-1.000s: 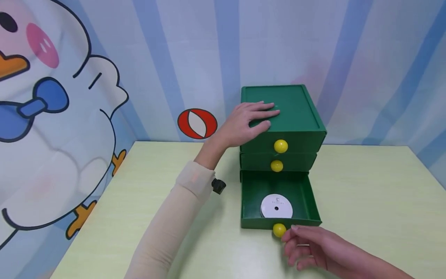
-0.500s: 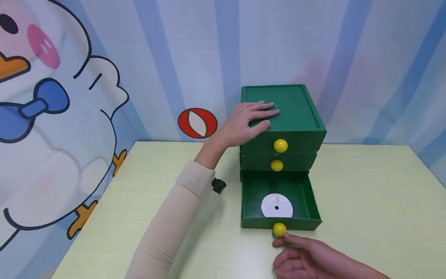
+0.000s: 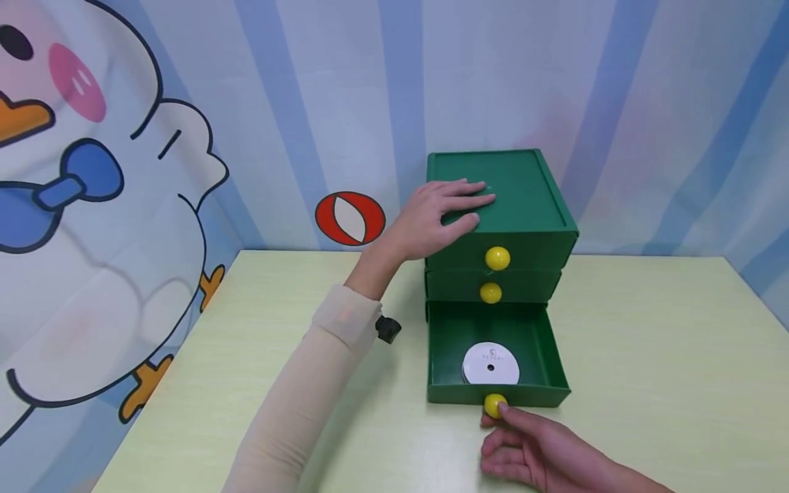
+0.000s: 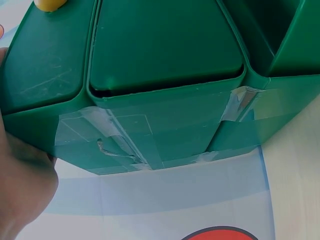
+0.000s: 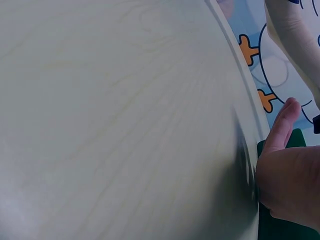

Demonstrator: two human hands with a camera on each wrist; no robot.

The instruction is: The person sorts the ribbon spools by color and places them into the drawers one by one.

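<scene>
A green cabinet (image 3: 524,188) with three stacked drawers stands at the back of the table. Its bottom drawer (image 3: 450,395) is pulled out, and a flat white disc (image 3: 491,363) with a small centre hole lies inside. My left hand (image 3: 431,219) rests on the cabinet's top near the left edge, fingers spread and straight. At the bottom drawer's front, my right hand (image 3: 542,448) pinches the round yellow knob (image 3: 492,404) between thumb and index finger; its other fingers curl loosely below. In the left wrist view, clear tape (image 4: 100,127) runs over the cabinet's side.
Both upper drawers are closed, each with a yellow knob (image 3: 497,258). The pale table (image 3: 647,363) extends to either side of the cabinet. Behind it hangs a blue striped backdrop (image 3: 493,75) with a cartoon bird and a red ball. A small black device (image 3: 388,329) sits at my left wrist.
My right hand has moved left to the bottom drawer's knob and taken hold of it with thumb and index finger. The left hand and the drawer look unmoved.
</scene>
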